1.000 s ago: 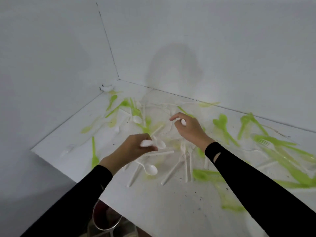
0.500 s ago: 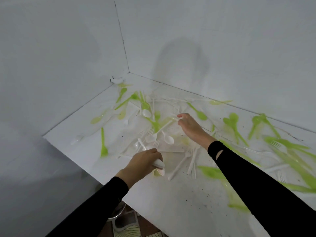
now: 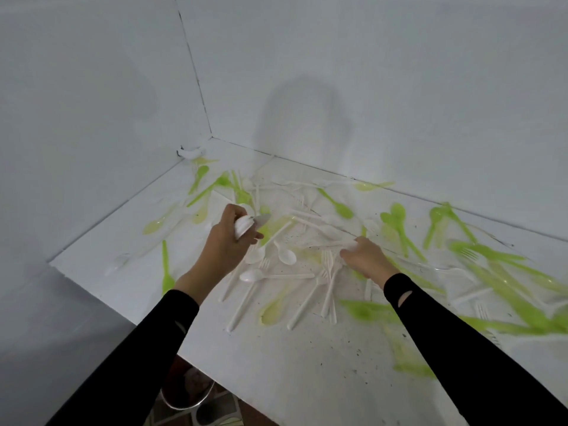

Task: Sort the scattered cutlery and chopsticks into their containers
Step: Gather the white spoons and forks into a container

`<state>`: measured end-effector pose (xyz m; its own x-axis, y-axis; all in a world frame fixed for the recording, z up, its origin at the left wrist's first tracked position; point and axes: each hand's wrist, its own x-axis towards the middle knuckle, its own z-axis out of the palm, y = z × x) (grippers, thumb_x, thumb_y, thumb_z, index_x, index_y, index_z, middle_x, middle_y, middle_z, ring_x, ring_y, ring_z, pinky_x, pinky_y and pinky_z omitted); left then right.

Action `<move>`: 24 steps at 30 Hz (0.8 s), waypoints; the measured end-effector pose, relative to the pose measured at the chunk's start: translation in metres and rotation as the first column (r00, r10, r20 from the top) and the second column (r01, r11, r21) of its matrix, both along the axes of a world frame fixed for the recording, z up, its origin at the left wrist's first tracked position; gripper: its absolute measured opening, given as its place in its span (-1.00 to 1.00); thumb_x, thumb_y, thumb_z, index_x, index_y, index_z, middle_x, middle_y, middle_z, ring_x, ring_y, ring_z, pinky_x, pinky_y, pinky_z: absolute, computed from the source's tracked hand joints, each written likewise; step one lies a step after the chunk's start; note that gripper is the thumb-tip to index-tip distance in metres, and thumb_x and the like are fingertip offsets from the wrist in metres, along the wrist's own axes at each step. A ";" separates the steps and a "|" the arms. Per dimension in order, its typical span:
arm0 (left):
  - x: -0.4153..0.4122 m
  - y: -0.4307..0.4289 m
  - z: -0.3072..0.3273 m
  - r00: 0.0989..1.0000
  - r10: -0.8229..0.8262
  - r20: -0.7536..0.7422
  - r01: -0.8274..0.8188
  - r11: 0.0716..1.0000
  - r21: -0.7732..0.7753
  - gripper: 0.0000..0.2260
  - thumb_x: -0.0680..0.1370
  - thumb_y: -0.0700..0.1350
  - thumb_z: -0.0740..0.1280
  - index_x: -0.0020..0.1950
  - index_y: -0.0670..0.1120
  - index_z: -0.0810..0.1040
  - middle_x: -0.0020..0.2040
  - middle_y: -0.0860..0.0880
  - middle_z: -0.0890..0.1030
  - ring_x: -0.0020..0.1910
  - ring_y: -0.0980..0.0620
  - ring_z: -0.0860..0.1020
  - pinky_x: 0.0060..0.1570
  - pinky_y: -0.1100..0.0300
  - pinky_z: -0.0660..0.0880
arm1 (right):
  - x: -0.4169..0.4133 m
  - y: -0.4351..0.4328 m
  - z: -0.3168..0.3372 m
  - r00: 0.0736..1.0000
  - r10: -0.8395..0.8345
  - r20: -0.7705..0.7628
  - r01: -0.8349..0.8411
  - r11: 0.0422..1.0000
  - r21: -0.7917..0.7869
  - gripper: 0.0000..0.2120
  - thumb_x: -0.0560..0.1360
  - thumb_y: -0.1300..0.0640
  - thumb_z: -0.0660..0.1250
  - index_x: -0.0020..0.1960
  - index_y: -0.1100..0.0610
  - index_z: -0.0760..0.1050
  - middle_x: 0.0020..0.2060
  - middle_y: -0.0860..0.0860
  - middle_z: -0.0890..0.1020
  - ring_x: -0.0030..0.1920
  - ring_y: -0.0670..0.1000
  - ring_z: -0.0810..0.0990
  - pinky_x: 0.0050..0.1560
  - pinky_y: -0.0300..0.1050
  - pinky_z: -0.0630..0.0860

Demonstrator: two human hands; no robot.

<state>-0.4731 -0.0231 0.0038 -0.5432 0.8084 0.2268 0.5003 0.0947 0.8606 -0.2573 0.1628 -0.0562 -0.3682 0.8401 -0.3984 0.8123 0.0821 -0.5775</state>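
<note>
Left fingers (image 3: 250, 238): curled tight round a spoon stack (image 3: 243, 225), thumb on top
Spoon stack: white, bowls nested, held above the table (image 3: 292, 379) over the left side of the pile
Left hand (image 3: 222, 244): raised, back toward the camera, black sleeve (image 3: 138, 348) to the wrist
Right fingers (image 3: 360, 241): curled down, pinching a white utensil (image 3: 350, 246) at table level
Utensil: pale end under the fingertips, thin handle running left along the surface; spoon or fork could not be told
Right hand (image 3: 367, 258): low on the table, knuckles up, well apart from the left hand
White spoons (image 3: 285, 255): two lay loose between the hands, bowls up
White forks (image 3: 329, 265): several lay just beside the right hand, handles toward the near edge
Green cutlery (image 3: 396, 215): scattered toward the back corner and thickly along the right side
Table: white, speckled with dark specks, set against two pale walls
Vessel (image 3: 184, 401): round metal rim below the table's near edge, partly hidden
</note>
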 end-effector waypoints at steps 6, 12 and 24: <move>0.011 -0.004 0.010 0.917 -0.011 0.398 -0.003 0.999 0.034 -0.73 0.64 -0.19 0.25 0.32 -0.02 0.35 -0.06 -0.09 0.65 -0.31 0.01 0.54 -0.30 0.15 0.54 | 0.020 0.020 -0.007 0.971 -0.213 -0.105 0.220 0.974 0.062 -0.57 0.52 0.11 0.28 0.32 0.27 0.36 0.16 0.19 0.54 0.05 0.19 0.54 -0.09 -0.08 0.42; 0.009 -0.004 0.011 0.917 0.061 0.395 -0.030 0.996 -0.083 -0.74 0.48 -0.06 0.49 -0.05 -0.21 0.51 -0.28 -0.12 0.57 -0.38 0.04 0.57 -0.36 0.23 0.53 | 0.027 0.031 0.000 0.970 -0.230 -0.081 0.237 0.967 0.094 -0.58 0.54 0.04 0.25 0.32 0.21 0.37 0.15 0.13 0.55 0.07 0.17 0.55 -0.04 -0.05 0.44; -0.018 -0.020 -0.050 0.982 -0.029 -0.186 -0.066 0.871 -0.486 -0.73 0.43 0.09 0.50 -0.16 -0.09 0.55 -0.23 0.00 0.57 -0.22 0.06 0.52 -0.17 0.13 0.43 | -0.063 -0.052 0.003 0.870 0.444 0.213 -0.492 0.802 0.339 -0.58 0.55 -0.22 0.23 0.26 0.03 0.41 0.14 -0.02 0.51 0.09 0.07 0.57 -0.05 -0.09 0.37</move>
<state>-0.4912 -0.0434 -0.0457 -0.5471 0.8313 -0.0982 0.6367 0.4894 0.5959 -0.3208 0.1104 -0.0535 -0.7258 0.6692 -0.1591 0.6782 0.6575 -0.3282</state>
